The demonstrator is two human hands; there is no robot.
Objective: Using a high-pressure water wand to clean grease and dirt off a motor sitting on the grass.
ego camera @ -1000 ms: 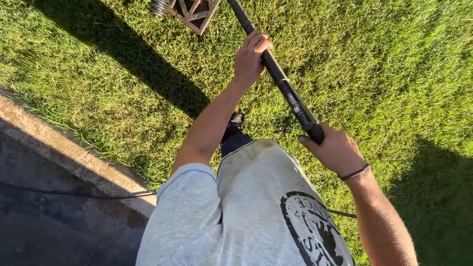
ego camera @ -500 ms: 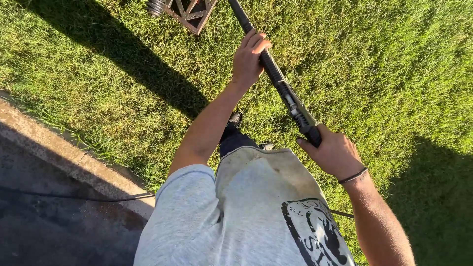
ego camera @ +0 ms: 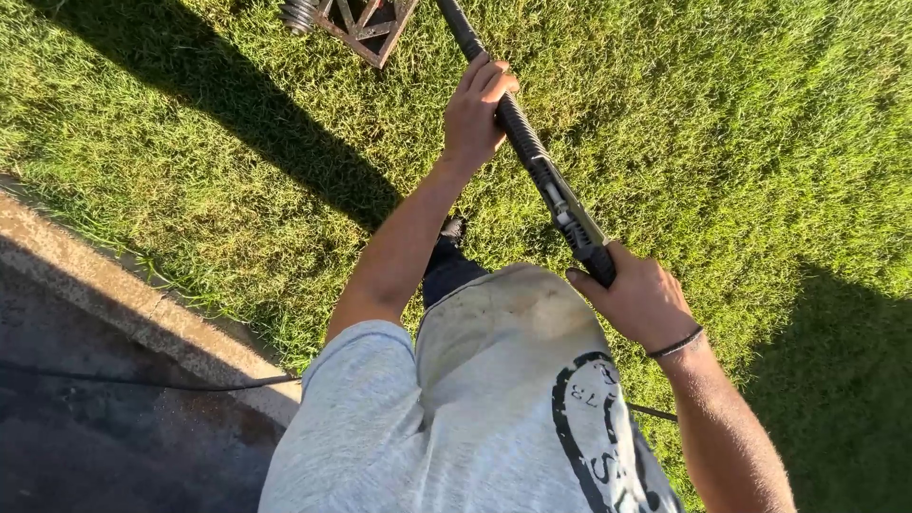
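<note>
I hold a long black spray wand (ego camera: 543,176) that runs from my waist up and away to the top of the view. My left hand (ego camera: 478,111) grips its ribbed shaft well forward. My right hand (ego camera: 638,298), with a dark band at the wrist, is closed on the rear grip close to my grey shirt. The wand's far tip is out of view above the frame.
Sunlit green grass (ego camera: 741,133) lies all around, crossed by long shadows. A brown lattice object (ego camera: 366,24) with a coiled spring lies at the top. A concrete curb (ego camera: 133,304) borders dark wet pavement at the lower left, with a thin black hose (ego camera: 142,382) across it.
Both hands and the wand stay almost where they were; the wand has shifted slightly, and the view has barely drifted.
</note>
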